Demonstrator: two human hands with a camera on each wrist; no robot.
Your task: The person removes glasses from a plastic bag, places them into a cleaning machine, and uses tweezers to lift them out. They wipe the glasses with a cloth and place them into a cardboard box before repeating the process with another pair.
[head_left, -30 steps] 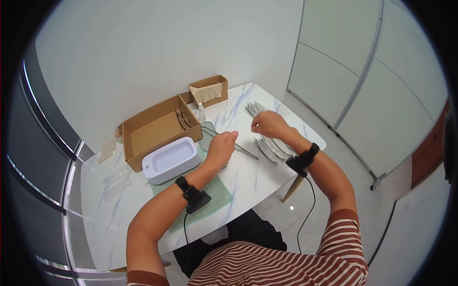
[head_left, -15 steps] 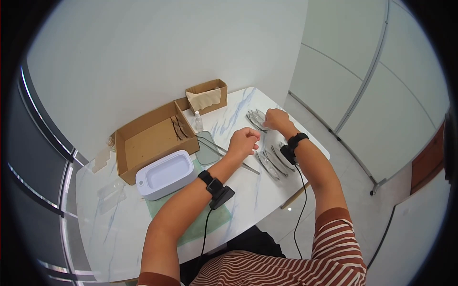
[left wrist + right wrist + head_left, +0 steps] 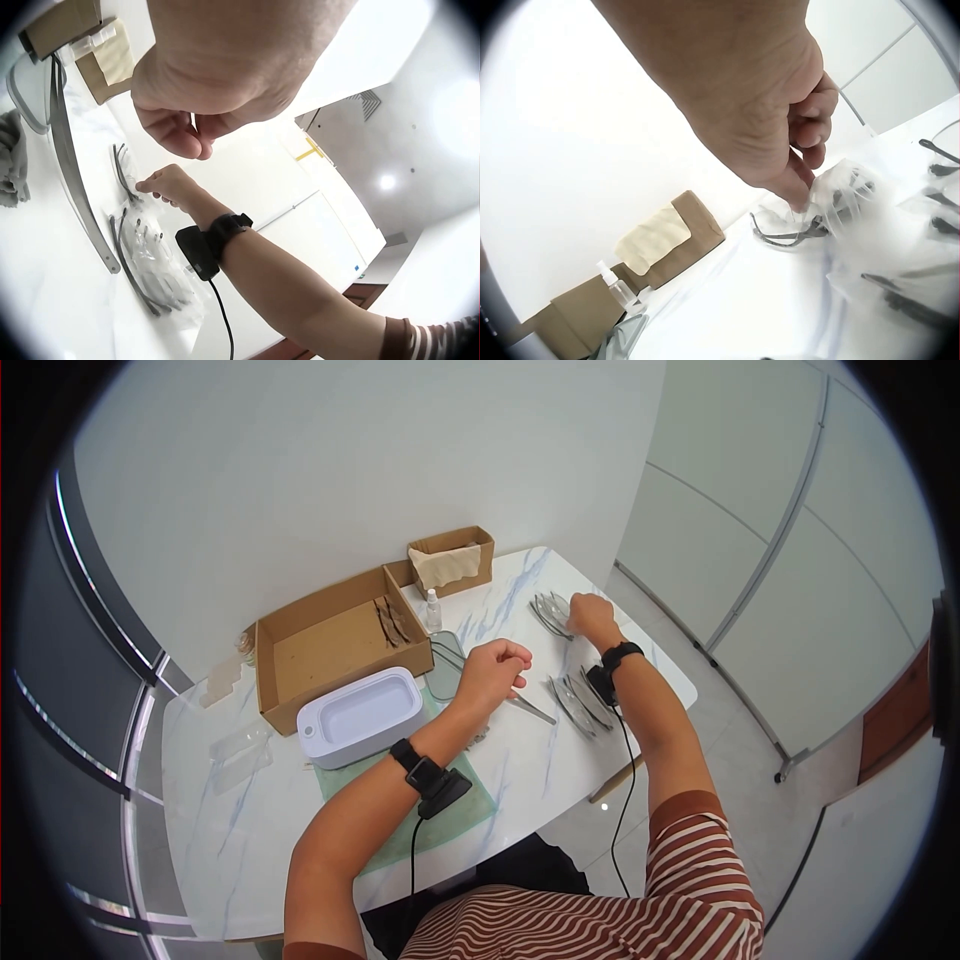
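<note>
My right hand (image 3: pixel 594 620) is at the far right of the table, over a group of eyeglasses in clear plastic bags (image 3: pixel 549 614). In the right wrist view its thumb and finger pinch the clear plastic around a dark-framed pair (image 3: pixel 799 234). A second group of bagged eyeglasses (image 3: pixel 573 708) lies nearer, below the right wrist. My left hand (image 3: pixel 490 675) hovers over the middle of the table, fingers loosely curled and holding nothing. Beneath it lie long metal tweezers (image 3: pixel 71 172), partly hidden by the hand in the head view.
A pale lavender tub with a round button (image 3: pixel 365 710) stands on a green cloth (image 3: pixel 455 835). Behind it, a cardboard box (image 3: pixel 320 645) holds several eyeglasses (image 3: pixel 390 622). A spray bottle (image 3: pixel 433 612), a grey-green tray (image 3: pixel 443 682) and a small cloth-draped box (image 3: pixel 485 565) are nearby.
My right hand has moved forward and down to the far group of bagged eyeglasses. The left hand has shifted right, then slightly back, its fingers loosening. The head view has shifted a little.
</note>
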